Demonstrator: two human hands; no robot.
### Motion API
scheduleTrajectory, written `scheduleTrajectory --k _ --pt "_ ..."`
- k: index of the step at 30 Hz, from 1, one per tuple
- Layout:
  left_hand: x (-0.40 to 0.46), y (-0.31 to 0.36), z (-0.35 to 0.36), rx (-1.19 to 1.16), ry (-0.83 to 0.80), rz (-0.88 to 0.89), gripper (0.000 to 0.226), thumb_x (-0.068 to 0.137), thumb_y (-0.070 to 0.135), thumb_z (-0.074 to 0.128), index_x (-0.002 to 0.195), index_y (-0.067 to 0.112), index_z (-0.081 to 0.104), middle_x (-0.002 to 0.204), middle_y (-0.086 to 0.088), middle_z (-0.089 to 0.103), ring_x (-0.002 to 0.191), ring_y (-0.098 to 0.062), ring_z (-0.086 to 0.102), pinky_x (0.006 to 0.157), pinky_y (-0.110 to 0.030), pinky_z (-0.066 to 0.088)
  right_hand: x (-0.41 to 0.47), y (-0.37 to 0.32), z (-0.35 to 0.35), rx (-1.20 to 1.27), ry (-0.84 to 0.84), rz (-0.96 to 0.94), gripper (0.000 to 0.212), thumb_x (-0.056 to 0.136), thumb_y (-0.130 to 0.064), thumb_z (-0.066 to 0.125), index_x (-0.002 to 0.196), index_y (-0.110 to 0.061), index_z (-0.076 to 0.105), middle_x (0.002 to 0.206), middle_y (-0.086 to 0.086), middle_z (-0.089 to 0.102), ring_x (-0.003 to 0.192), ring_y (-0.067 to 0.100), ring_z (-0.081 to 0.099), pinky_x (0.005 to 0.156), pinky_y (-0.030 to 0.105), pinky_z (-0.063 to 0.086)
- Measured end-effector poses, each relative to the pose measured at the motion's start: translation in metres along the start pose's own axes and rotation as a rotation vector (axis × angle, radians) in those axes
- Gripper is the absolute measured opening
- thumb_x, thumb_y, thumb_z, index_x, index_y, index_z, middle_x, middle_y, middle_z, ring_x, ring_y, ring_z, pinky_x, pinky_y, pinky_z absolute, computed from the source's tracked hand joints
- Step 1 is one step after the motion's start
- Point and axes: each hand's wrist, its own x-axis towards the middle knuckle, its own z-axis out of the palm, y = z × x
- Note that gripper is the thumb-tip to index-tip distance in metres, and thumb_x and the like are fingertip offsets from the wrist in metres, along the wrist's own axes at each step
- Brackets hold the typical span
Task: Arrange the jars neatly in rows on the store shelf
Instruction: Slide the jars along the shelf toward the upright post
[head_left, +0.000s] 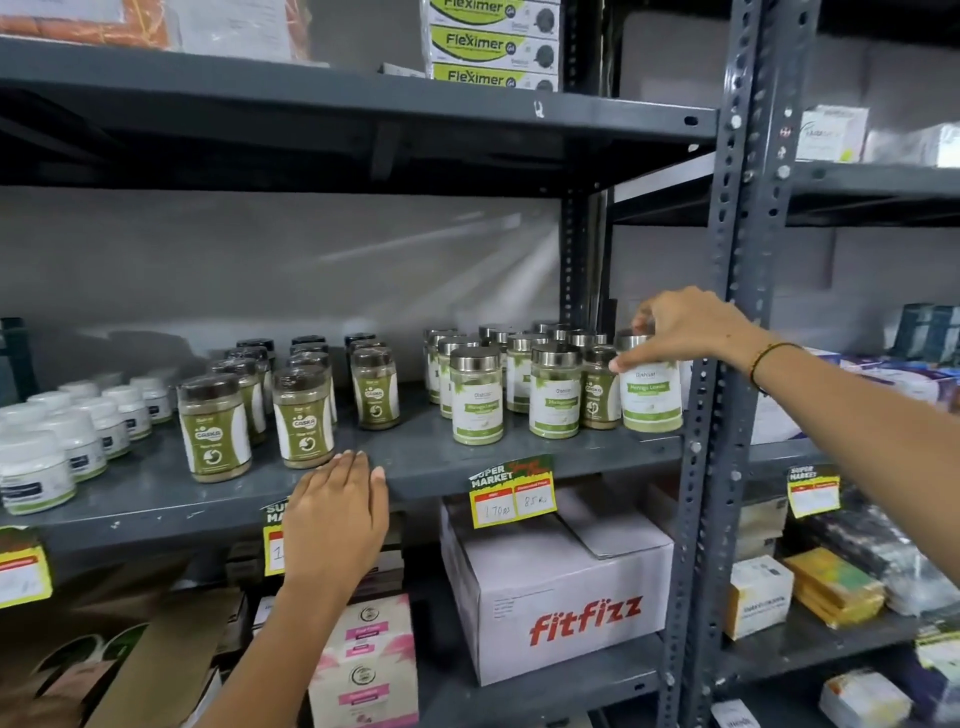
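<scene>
Here right hand (685, 332) hides jar (652, 395) lid, seemingly gripping.

Light is even and moderately bright across the middle shelf (426, 457), seemingly from above and in front. The underside of the upper shelf (311, 156) is deep in shadow, and the lower left corner is dim. Streaks of glare cross the plastic sheet (441, 260) behind the jars, and the silver lids (475, 359) carry soft highlights. Wide-angle distortion bows the shelf edges and tilts the upright post (727, 312). Detail is soft overall; small label text is unreadable, and the frame edges are blurred.
</scene>
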Motion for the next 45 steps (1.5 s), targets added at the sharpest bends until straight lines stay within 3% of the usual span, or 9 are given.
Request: scheduleTrajectory --k 8,15,20,25,28,32,34,39,45 --pt "-0.001 0.001 0.002 0.016 0.004 -0.017 0.054 0.094 0.037 0.029 0.116 0.004 0.065 0.118 -0.015 0.068 0.113 -0.028 0.061 0.100 -0.044 0.045 0.027 0.016 0.019 -0.133 -0.082 0.053 0.090 0.050 -0.083 0.068 0.103 -0.010 0.070 0.090 0.003 0.071 0.086 0.025 0.064 0.078 0.039 0.056" --pt "-0.002 0.003 -0.001 0.021 -0.003 -0.024 0.054 0.093 0.038 0.030 0.117 0.004 0.064 0.119 -0.015 0.067 0.114 -0.028 0.061 0.101 -0.044 0.044 0.031 0.009 0.022 -0.245 -0.125 0.121 0.064 0.058 -0.078 0.070 0.070 -0.016 0.056 0.073 0.000 0.061 0.073 0.020 0.056 0.069 0.036 0.052" --pt "-0.003 0.005 -0.004 0.029 -0.010 -0.023 0.054 0.093 0.038 0.031 0.117 0.003 0.064 0.119 -0.015 0.067 0.114 -0.029 0.061 0.101 -0.043 0.044 0.025 0.005 0.016 -0.301 -0.176 0.164 0.068 0.064 -0.075 0.069 0.096 -0.015 0.061 0.099 0.004 0.063 0.075 0.022 0.057 0.082 0.041 0.057" --pt "-0.003 0.005 -0.006 0.029 -0.015 -0.018 0.054 0.094 0.037 0.030 0.116 0.003 0.065 0.119 -0.016 0.067 0.113 -0.029 0.061 0.100 -0.044 0.045 0.018 0.000 0.014 -0.338 -0.196 0.181 0.061 0.071 -0.071 0.067 0.092 -0.014 0.057 0.098 0.005 0.059 0.079 0.024 0.054 0.086 0.043 0.056" --pt "-0.004 0.006 -0.008 0.027 -0.014 -0.017 0.053 0.093 0.036 0.030 0.116 0.003 0.065 0.118 -0.016 0.068 0.112 -0.030 0.061 0.099 -0.044 0.045 0.015 -0.002 0.012 -0.329 -0.216 0.164 0.064 0.074 -0.071 0.064 0.103 -0.013 0.061 0.097 0.003 0.060 0.080 0.024 0.056 0.086 0.042 0.054" --pt "-0.003 0.007 -0.010 0.023 -0.022 -0.014 0.052 0.093 0.035 0.032 0.115 0.002 0.065 0.117 -0.017 0.068 0.112 -0.031 0.062 0.099 -0.044 0.046 0.017 -0.005 0.004 -0.315 -0.124 0.098 0.077 0.074 -0.077 0.056 0.123 -0.018 0.056 0.116 0.009 0.063 0.106 0.032 0.059 0.081 0.042 0.047" --pt "-0.003 0.008 -0.010 0.021 -0.024 -0.014 0.052 0.093 0.035 0.032 0.115 0.001 0.065 0.117 -0.018 0.068 0.111 -0.031 0.062 0.098 -0.045 0.046 0.023 -0.006 0.000 -0.211 -0.057 0.045 0.076 0.078 -0.073 0.055 0.134 -0.022 0.053 0.129 0.010 0.060 0.116 0.035 0.056 0.089 0.045 0.048" --pt "-0.004 0.007 -0.010 0.022 -0.020 -0.013 0.053 0.093 0.036 0.031 0.114 0.001 0.065 0.116 -0.018 0.068 0.110 -0.031 0.063 0.097 -0.045 0.048 0.039 -0.010 0.001 -0.009 -0.075 -0.074 0.052 0.088 -0.054 0.058 0.130 -0.024 0.058 0.131 0.005 0.061 0.116 0.027 0.057 0.098 0.040 0.046" --pt "-0.003 0.005 -0.008 0.030 -0.014 -0.014 0.054 0.092 0.037 0.031 0.113 0.002 0.066 0.115 -0.017 0.069 0.109 -0.030 0.064 0.097 -0.045 0.048 0.058 -0.012 0.014 0.013 -0.248 -0.086 0.051 0.086 -0.054 0.064 0.126 -0.024 0.061 0.126 -0.002 0.061 0.112 0.018 0.055 0.096 0.033 0.044"
